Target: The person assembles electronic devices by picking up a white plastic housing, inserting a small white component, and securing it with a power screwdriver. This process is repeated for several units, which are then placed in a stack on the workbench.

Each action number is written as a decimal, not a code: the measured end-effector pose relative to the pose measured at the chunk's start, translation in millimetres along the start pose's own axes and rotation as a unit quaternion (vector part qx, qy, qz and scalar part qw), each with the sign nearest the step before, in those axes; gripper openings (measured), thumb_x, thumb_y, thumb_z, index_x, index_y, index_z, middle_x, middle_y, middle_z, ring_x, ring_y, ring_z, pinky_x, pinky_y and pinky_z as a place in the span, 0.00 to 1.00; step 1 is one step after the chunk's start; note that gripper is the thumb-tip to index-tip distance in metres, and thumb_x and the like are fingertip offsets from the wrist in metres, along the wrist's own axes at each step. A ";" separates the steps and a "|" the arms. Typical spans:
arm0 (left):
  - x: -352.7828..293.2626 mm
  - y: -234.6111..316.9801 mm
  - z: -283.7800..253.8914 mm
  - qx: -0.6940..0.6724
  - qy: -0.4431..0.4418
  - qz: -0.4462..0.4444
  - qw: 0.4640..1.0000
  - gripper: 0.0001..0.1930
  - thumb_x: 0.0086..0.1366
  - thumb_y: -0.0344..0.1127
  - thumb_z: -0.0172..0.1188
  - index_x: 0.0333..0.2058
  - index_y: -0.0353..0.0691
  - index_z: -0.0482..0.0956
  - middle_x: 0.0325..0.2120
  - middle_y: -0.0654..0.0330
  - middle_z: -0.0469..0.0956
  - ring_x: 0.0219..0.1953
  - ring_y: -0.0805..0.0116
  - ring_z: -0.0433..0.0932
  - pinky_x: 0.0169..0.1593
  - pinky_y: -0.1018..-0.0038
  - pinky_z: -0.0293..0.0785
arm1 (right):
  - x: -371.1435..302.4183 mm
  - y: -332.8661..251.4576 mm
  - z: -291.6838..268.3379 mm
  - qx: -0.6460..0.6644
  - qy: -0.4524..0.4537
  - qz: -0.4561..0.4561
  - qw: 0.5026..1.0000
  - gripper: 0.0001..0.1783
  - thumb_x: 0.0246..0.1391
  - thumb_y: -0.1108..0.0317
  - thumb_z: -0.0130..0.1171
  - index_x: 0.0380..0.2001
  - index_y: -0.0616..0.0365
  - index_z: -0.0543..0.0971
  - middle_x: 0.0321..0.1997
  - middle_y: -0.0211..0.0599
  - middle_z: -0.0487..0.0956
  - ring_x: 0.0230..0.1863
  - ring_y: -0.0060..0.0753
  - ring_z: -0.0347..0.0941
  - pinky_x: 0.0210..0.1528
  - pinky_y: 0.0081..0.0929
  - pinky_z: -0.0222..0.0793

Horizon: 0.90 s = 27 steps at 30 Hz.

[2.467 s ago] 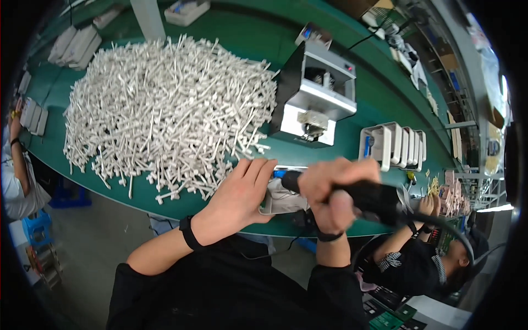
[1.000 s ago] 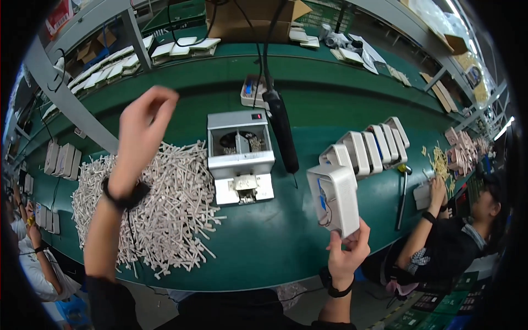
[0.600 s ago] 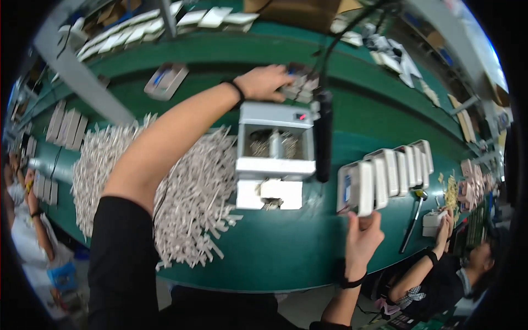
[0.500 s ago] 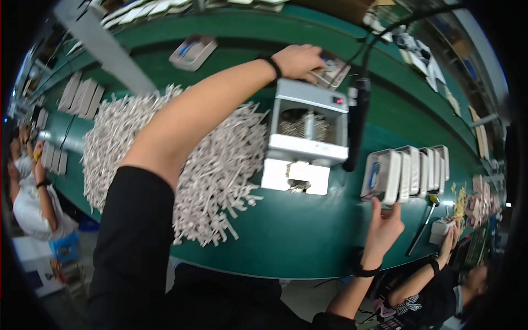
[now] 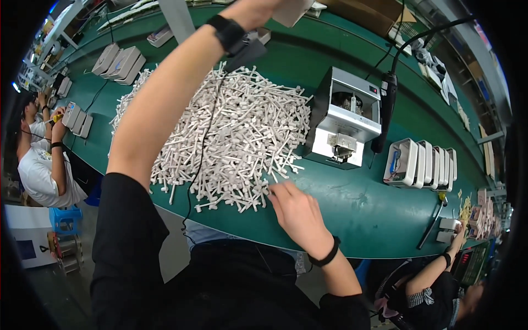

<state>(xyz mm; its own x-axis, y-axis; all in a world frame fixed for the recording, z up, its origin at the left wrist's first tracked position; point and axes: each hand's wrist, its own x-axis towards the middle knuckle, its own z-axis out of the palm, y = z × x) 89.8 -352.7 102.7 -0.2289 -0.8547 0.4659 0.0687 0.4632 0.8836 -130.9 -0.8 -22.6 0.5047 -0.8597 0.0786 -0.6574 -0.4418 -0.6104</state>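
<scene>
At the top edge my left hand [image 5: 254, 12] grips a light grey plastic housing [image 5: 291, 12]; its fingers are partly cut off by the picture's edge. A dark device [image 5: 247, 52] with a thin black cable hangs at that wrist. Beneath the left forearm spreads a big heap of small white plastic rods [image 5: 242, 126] with thicker heads. My right hand [image 5: 300, 212] is at the near right border of this heap, thumb and forefinger brought together on one small rod. The rod is mostly hidden by the fingertips.
Right of the heap stands a grey screw feeder [image 5: 346, 118], beside a hanging black electric screwdriver [image 5: 388, 104]. A row of light grey housings [image 5: 421, 162] lies farther right, near a hammer [image 5: 434, 220]. Co-workers sit at both ends of the green bench [image 5: 352, 214].
My left hand has lifted the housing from behind the feeder and carried it up and left. My right hand has left the housing row and come to the rod heap.
</scene>
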 end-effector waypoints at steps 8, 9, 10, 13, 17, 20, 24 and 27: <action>-171.9 149.3 -28.7 -0.326 0.254 -0.022 0.910 0.23 0.78 0.45 0.48 0.61 0.34 0.75 0.64 0.46 0.74 0.65 0.46 0.73 0.69 0.48 0.67 | 23.3 -6.7 33.8 -0.006 0.022 0.032 0.999 0.08 0.61 0.69 0.66 0.38 0.63 0.79 0.33 0.52 0.83 0.33 0.59 0.81 0.33 0.47 0.75; -198.9 153.0 -20.5 -0.365 0.252 -0.059 0.894 0.24 0.78 0.47 0.47 0.61 0.36 0.75 0.63 0.46 0.75 0.63 0.47 0.75 0.67 0.50 0.69 | 20.0 -4.8 30.8 -0.006 0.021 0.029 0.999 0.08 0.61 0.69 0.66 0.38 0.63 0.79 0.33 0.52 0.83 0.33 0.59 0.81 0.33 0.47 0.75; -227.9 151.8 -11.6 -0.403 0.248 -0.096 0.876 0.26 0.77 0.49 0.46 0.62 0.38 0.76 0.63 0.47 0.76 0.60 0.48 0.78 0.66 0.51 0.71 | 14.4 0.0 26.3 0.010 0.043 0.044 0.998 0.08 0.60 0.70 0.66 0.38 0.63 0.79 0.32 0.52 0.83 0.32 0.58 0.81 0.32 0.46 0.75; -316.6 116.7 -3.2 -0.554 0.195 -0.150 0.795 0.30 0.78 0.48 0.41 0.66 0.28 0.68 0.61 0.47 0.77 0.61 0.49 0.78 0.69 0.53 0.69 | 5.7 7.1 7.0 0.042 0.092 0.069 0.992 0.06 0.60 0.74 0.65 0.36 0.64 0.80 0.29 0.49 0.83 0.26 0.47 0.81 0.28 0.37 0.74; -362.6 89.9 37.3 -0.545 0.264 -0.238 0.760 0.30 0.75 0.46 0.43 0.66 0.30 0.69 0.62 0.47 0.77 0.61 0.47 0.78 0.68 0.54 0.70 | -11.3 -13.8 -28.0 0.210 0.131 0.161 0.955 0.03 0.61 0.78 0.65 0.35 0.66 0.80 0.26 0.42 0.84 0.24 0.29 0.80 0.23 0.23 0.72; -376.2 73.9 61.1 -0.525 0.275 -0.282 0.755 0.36 0.68 0.52 0.46 0.66 0.30 0.68 0.64 0.42 0.73 0.66 0.42 0.72 0.73 0.50 0.64 | -21.5 -27.3 -33.6 0.287 0.138 0.140 0.938 0.03 0.61 0.80 0.65 0.35 0.67 0.79 0.26 0.39 0.84 0.24 0.22 0.79 0.22 0.18 0.72; -372.3 83.7 103.5 -0.420 0.222 -0.250 0.844 0.35 0.63 0.54 0.51 0.61 0.30 0.70 0.60 0.43 0.73 0.63 0.43 0.74 0.72 0.47 0.64 | -33.3 -55.9 -27.8 0.341 0.090 0.013 0.936 0.06 0.60 0.83 0.65 0.37 0.69 0.77 0.25 0.39 0.83 0.22 0.20 0.79 0.21 0.16 0.71; -372.1 80.4 120.1 -0.395 0.222 -0.145 0.880 0.29 0.64 0.51 0.54 0.53 0.32 0.71 0.59 0.45 0.72 0.62 0.48 0.74 0.68 0.50 0.69 | -32.6 -80.3 -14.3 0.441 0.063 0.032 0.895 0.07 0.60 0.84 0.65 0.37 0.70 0.76 0.24 0.41 0.82 0.19 0.22 0.78 0.20 0.18 0.72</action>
<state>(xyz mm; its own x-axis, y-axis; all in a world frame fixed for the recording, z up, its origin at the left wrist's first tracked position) 63.9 30.8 -5.2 0.0412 -0.9986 0.0334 0.7634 0.0531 0.6438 -102.5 59.1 35.1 0.3771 -0.9231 0.0750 0.0426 -0.0636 -0.9971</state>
